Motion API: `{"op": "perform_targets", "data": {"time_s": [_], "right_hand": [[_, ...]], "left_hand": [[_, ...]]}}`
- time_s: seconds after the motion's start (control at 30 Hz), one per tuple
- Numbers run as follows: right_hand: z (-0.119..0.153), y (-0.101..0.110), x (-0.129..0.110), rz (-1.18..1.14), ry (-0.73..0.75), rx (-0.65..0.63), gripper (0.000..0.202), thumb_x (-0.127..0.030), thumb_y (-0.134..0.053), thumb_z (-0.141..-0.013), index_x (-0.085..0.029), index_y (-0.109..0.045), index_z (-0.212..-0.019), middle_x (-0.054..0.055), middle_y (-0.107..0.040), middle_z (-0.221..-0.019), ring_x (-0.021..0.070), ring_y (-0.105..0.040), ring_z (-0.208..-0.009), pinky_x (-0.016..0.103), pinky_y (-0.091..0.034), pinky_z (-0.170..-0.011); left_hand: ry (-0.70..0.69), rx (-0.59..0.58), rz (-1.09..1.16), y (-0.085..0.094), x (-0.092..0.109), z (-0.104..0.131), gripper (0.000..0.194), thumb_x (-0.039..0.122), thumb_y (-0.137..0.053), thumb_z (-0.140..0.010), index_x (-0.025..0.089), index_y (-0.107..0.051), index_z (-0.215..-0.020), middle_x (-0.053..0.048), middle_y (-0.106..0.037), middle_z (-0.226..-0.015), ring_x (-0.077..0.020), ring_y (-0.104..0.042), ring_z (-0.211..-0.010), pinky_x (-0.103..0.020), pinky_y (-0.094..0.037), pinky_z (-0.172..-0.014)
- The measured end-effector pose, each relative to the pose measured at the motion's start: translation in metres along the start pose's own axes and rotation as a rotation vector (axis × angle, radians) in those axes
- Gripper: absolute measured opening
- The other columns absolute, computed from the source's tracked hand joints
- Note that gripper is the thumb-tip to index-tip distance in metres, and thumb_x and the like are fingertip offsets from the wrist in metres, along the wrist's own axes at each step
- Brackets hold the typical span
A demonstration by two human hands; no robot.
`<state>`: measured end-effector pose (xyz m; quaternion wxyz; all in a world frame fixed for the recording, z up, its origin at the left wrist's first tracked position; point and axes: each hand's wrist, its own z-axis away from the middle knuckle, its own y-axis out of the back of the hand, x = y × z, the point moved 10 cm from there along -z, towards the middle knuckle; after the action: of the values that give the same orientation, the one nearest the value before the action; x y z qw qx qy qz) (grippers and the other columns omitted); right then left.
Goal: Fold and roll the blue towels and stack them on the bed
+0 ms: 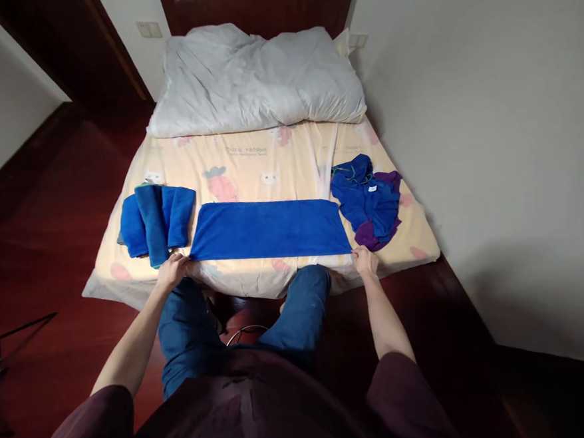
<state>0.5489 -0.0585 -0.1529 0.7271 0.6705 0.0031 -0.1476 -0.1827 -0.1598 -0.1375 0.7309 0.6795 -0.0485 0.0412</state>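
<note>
Left hand: positioned at the near left corner of the blue towel, fingers curled down onto the corner. Whether the cloth is pinched between the fingers or only pressed cannot be told from this angle.

Right hand: positioned at the near right corner of the same towel, fingers bent over the edge. Grip state likewise cannot be told; contact with the corner is visible.

Towel: lies flat and spread as a long strip across the near edge of the bed, long side running left to right. Surface is smooth, with no visible folds. Both arms extend forward from dark maroon sleeves, one to each end of the strip.

Folded stack: just beside the towel's left end, blue cloths folded into narrow bundles, lying side by side and partly overlapping. The left hand is close to the stack's near edge.

Loose pile: near the towel's far right corner, crumpled blue and purple cloths, unfolded, with a small white tag showing.

Sheet: pale yellow with cartoon prints, covering the mattress.

Duvet: white, bunched at the head of the bed, against a dark wooden headboard.

Surroundings: the person's knees, in blue trousers, press against the foot of the bed. Dark red wooden floor on both sides. White wall to the right.
</note>
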Motion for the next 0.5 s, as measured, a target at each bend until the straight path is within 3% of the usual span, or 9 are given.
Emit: {"op": "perform_targets", "data": {"time_s": [0.2, 0.5], "right_hand": [[0.001, -0.017, 0.01, -0.063, -0.04, -0.013, 0.023, -0.021, -0.059, -0.092, -0.017, -0.079, -0.103, 0.013, -0.075, -0.103, 0.022, -0.071, -0.081, 0.03, -0.054, -0.068], [0.009, -0.009, 0.014, -0.153, -0.081, 0.09, 0.022, -0.015, -0.062, -0.086, -0.021, -0.08, -0.098, 0.009, -0.074, -0.123, 0.0206, -0.072, -0.089, 0.03, -0.058, -0.077]], "left_hand": [[-0.074, 0.056, -0.056, -0.008, 0.0, 0.024, 0.038, 0.018, -0.048, -0.097, 0.019, -0.077, -0.122, -0.015, -0.072, -0.107, -0.0313, -0.063, -0.107, -0.037, -0.051, -0.081], [0.042, 0.125, -0.098, -0.008, -0.002, 0.037, 0.039, 0.019, -0.043, -0.099, 0.016, -0.076, -0.121, -0.015, -0.072, -0.105, -0.0318, -0.062, -0.103, -0.037, -0.048, -0.075]]}}
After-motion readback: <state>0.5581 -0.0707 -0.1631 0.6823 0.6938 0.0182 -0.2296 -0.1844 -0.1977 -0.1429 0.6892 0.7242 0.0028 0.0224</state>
